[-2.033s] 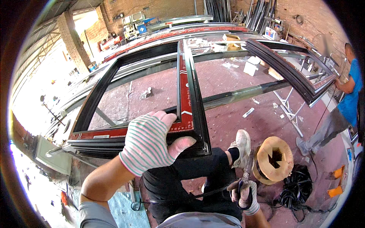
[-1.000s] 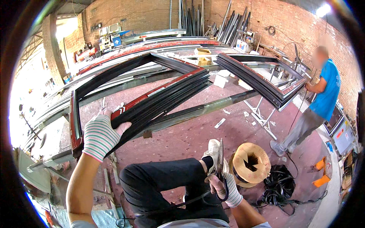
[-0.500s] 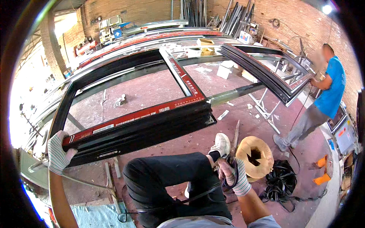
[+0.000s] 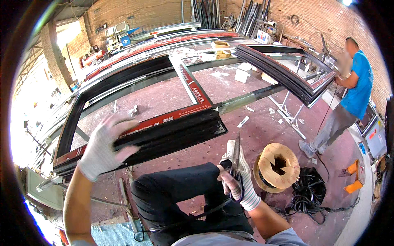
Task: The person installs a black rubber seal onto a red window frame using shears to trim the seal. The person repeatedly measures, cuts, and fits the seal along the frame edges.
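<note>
My left hand point(image 4: 104, 147), in a whitish work glove, hovers at the near edge of a black window frame point(image 4: 180, 133) with red film on its top face. Its fingers are spread, holding nothing. In a striped glove, my right hand point(image 4: 246, 192) is closed round the dark handles of a pair of scissors point(image 4: 236, 153), whose blades point up and away. A thin black strip point(image 4: 201, 215) crosses my thighs toward my right hand; whether that hand also grips it is hidden. The frame lies on metal supports before me.
At the right, a person in a blue shirt point(image 4: 356, 86) touches a second black frame point(image 4: 279, 71). A wooden spool point(image 4: 269, 160) and a tangle of black strip point(image 4: 310, 190) lie by my right foot. Orange brackets point(image 4: 353, 186) rest farther right.
My left hand has let go of the frame's near left corner, opened and moved right along its edge. My right hand has shifted slightly left with the scissors.
</note>
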Tool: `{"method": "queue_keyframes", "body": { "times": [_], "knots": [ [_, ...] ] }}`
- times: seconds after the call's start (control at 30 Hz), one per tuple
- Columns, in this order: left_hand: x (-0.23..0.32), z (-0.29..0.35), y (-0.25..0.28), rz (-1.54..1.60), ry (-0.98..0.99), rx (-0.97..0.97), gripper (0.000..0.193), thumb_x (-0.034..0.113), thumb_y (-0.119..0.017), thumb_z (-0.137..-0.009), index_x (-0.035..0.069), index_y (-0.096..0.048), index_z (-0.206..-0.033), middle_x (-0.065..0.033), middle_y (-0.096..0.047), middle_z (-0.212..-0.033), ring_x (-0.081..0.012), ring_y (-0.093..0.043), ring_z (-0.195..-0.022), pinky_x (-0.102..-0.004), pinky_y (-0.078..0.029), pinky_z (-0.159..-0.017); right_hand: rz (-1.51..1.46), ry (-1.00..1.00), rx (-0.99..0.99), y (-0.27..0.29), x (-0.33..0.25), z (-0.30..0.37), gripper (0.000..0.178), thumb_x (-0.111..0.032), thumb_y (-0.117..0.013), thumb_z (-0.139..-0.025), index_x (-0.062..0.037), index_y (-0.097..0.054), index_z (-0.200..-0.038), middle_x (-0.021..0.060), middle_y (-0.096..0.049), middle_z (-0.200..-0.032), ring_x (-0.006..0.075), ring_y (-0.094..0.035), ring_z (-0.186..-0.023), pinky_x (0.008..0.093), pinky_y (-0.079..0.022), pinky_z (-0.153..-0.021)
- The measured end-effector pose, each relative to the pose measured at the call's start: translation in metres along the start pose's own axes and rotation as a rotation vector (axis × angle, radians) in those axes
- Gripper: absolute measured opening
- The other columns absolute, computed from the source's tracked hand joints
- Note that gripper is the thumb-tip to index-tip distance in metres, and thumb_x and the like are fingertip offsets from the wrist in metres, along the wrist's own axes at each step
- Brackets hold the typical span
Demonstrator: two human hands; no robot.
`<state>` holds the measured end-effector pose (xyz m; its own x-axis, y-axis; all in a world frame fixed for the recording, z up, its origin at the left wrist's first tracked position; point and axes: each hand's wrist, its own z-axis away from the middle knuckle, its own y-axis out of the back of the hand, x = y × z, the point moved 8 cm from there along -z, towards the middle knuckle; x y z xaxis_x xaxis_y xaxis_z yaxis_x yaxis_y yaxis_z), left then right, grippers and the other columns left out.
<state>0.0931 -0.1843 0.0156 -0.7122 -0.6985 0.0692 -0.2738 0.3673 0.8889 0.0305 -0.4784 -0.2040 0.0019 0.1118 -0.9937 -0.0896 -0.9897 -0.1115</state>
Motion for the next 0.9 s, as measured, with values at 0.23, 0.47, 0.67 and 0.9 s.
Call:
{"method": "queue_keyframes", "body": {
  "times": [0.23,0.47,0.67,0.9],
  "knots": [
    [0.076,-0.139,-0.077,-0.001,-0.421,-0.115,0.043,0.030,-0.073,-0.084,0.007,-0.064,-0.119,-0.0144,-0.064,-0.116,-0.0350,-0.059,-0.111,-0.0448,-0.046,-0.098,0.104,-0.083,-0.044,0.006,0.014,0.019,0.023,-0.024,-0.064,-0.097,-0.0013,-0.061,-0.094,0.0022,-0.059,-0.062,0.0093,-0.054,-0.047,0.0248,-0.043,-0.045],
    [0.095,-0.161,-0.098,-0.003,-0.575,-0.153,0.024,0.026,-0.070,-0.085,0.005,-0.062,-0.093,-0.0148,-0.060,-0.091,-0.0365,-0.060,-0.091,-0.0457,-0.050,-0.082,0.101,-0.106,0.043,0.036,0.029,0.025,0.032,-0.028,-0.060,-0.099,0.0010,-0.065,-0.086,0.0007,-0.054,-0.054,0.0096,-0.052,-0.046,0.0250,-0.041,-0.046],
    [0.097,-0.160,-0.102,-0.013,-0.517,-0.136,0.020,0.021,-0.071,-0.084,0.003,-0.063,-0.089,-0.0158,-0.059,-0.089,-0.0359,-0.059,-0.092,-0.0448,-0.049,-0.083,0.076,-0.158,0.067,0.045,0.038,0.019,0.035,-0.032,-0.061,-0.099,0.0013,-0.065,-0.087,0.0013,-0.053,-0.054,0.0106,-0.051,-0.046,0.0254,-0.042,-0.047],
    [0.085,-0.159,-0.103,0.164,-0.417,-0.033,0.018,0.013,-0.072,-0.083,0.002,-0.061,-0.091,-0.0160,-0.058,-0.088,-0.0365,-0.057,-0.091,-0.0435,-0.048,-0.083,0.014,-0.140,0.065,0.053,0.038,0.018,0.034,-0.031,-0.063,-0.099,0.0014,-0.065,-0.089,0.0027,-0.055,-0.057,0.0116,-0.053,-0.047,0.0261,-0.044,-0.047]
  ]
}}
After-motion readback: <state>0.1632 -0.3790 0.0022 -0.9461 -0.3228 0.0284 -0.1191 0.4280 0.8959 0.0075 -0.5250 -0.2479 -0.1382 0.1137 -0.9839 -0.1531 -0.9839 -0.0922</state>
